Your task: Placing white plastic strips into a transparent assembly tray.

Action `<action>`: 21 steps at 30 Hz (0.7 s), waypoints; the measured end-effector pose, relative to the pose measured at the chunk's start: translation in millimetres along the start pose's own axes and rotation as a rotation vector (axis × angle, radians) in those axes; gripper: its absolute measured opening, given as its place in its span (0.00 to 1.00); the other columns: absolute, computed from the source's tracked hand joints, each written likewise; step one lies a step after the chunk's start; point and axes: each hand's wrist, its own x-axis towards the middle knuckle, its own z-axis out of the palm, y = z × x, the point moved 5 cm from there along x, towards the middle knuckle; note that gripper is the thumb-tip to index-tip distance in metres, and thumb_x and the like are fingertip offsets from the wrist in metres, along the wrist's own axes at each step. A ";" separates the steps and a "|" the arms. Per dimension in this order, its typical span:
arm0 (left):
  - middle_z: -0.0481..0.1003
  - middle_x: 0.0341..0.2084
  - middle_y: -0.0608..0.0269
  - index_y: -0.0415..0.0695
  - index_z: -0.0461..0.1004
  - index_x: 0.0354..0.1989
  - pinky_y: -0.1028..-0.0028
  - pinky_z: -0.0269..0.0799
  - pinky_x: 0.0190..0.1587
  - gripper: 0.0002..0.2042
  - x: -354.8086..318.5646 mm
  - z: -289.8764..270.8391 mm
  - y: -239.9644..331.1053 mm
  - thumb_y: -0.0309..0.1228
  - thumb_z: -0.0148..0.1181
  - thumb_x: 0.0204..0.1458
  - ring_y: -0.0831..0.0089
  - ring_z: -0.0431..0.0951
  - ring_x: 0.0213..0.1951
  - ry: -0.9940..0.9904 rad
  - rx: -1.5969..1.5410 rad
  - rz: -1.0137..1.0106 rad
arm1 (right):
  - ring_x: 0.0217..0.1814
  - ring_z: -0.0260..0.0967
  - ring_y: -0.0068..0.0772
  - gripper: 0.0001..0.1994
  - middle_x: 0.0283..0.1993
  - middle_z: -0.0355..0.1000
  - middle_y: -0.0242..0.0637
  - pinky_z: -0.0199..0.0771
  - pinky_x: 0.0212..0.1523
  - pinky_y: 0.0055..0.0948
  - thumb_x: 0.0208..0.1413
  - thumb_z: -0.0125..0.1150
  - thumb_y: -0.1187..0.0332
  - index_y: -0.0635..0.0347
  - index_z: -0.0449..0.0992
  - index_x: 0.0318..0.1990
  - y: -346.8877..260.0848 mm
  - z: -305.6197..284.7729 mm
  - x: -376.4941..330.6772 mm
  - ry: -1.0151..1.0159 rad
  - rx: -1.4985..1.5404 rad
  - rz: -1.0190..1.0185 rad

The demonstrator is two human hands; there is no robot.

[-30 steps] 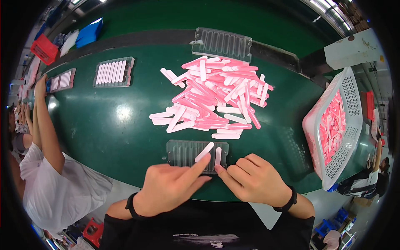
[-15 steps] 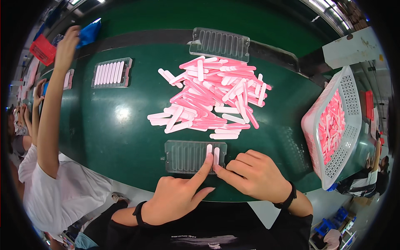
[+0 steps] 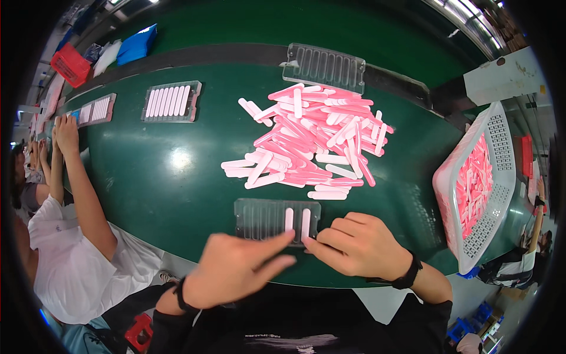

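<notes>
Presently, lower centre: my left hand [image 3: 236, 272], open, fingertip pressing one small pink plastic stick [image 3: 289, 219] into the clear slotted plastic tray [image 3: 259, 217]; right hand [image 3: 354, 243], loosely curled, steadies the tray. Sticks seem light, stiff, slippery; pinch at ends.

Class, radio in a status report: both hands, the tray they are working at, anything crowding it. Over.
Left hand open, forefinger on clear slotted tray. Right hand at tray's edge, grip unclear. Two pink sticks slotted. Loose stick pile just beyond, apart.
</notes>
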 end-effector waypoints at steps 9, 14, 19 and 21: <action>0.53 0.11 0.66 0.43 0.79 0.36 0.70 0.48 0.22 0.07 56.0 -54.3 -54.3 0.28 0.73 0.56 0.74 0.52 0.14 0.247 0.149 -0.106 | 0.26 0.73 0.36 0.11 0.26 0.75 0.33 0.74 0.29 0.33 0.48 0.81 0.66 0.57 0.81 0.28 46.5 -15.7 16.3 0.226 0.151 0.328; 0.54 0.12 0.71 0.38 0.80 0.35 0.72 0.47 0.23 0.06 60.6 -50.0 -69.2 0.27 0.70 0.59 0.81 0.51 0.17 0.185 -0.022 -0.183 | 0.32 0.75 0.39 0.08 0.34 0.75 0.32 0.75 0.33 0.35 0.52 0.76 0.70 0.57 0.80 0.33 76.5 -23.3 6.7 0.128 0.185 0.579; 0.56 0.14 0.79 0.32 0.82 0.36 0.75 0.45 0.23 0.07 58.2 -46.1 -78.4 0.25 0.67 0.62 0.90 0.51 0.21 0.200 -0.281 -0.267 | 0.32 0.75 0.36 0.09 0.36 0.74 0.32 0.73 0.33 0.35 0.52 0.76 0.70 0.57 0.79 0.37 78.2 -20.6 5.4 0.108 0.189 0.566; 0.57 0.15 0.81 0.31 0.83 0.37 0.77 0.44 0.24 0.07 57.3 -45.2 -79.7 0.25 0.66 0.63 0.91 0.50 0.21 0.189 -0.347 -0.264 | 0.30 0.74 0.35 0.09 0.33 0.74 0.33 0.72 0.32 0.34 0.53 0.75 0.71 0.57 0.79 0.37 73.8 -23.6 7.4 0.111 0.162 0.552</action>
